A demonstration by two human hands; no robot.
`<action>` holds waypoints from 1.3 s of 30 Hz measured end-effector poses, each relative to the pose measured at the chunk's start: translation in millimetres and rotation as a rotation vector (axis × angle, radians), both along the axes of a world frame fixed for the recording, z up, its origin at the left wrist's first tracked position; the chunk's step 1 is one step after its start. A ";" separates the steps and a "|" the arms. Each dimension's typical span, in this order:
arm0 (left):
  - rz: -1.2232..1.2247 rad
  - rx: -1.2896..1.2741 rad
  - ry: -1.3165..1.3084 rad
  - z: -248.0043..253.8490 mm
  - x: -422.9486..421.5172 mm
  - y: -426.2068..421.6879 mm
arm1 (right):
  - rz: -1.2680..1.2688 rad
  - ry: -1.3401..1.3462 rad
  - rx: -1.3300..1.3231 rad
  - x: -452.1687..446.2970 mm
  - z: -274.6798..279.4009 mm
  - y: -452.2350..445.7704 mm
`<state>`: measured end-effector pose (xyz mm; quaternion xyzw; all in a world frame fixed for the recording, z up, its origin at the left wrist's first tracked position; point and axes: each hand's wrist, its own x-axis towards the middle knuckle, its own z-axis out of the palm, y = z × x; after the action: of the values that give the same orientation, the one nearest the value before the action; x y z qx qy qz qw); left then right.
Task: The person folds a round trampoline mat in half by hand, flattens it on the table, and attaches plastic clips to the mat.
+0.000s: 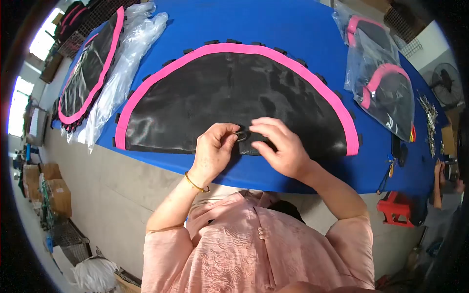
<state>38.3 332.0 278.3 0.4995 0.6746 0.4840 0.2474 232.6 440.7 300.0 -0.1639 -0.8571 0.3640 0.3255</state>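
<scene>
A black sheet [195,97] folded to a half circle, with a pink band [229,48] along its curved edge, lies flat before me. Small black tabs [281,50] stick out around that band. At the middle of the straight edge, my left hand [213,149] pinches a small dark loop [242,136] between thumb and fingertips. My right hand [281,146] is just to the right of the loop, thumb and fingers apart, with nothing visible in it. How the loop is made is too small to tell.
A blue-covered table [195,19] carries everything. Another black and pink piece [90,73] lies at left beside clear plastic [129,68]. Bagged pieces [388,97] lie at right, near pliers [386,177] and a pile of metal parts [430,117]. A red stool [394,209] stands below.
</scene>
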 end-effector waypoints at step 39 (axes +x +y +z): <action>0.012 0.259 0.687 -42.2 8.1 -33.7 | -0.760 -0.272 0.192 -79.9 -57.3 170.3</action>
<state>46.4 298.3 236.1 0.6562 0.6543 0.3707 -0.0618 152.7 611.0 242.7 -0.4843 -0.8009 0.1114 0.3341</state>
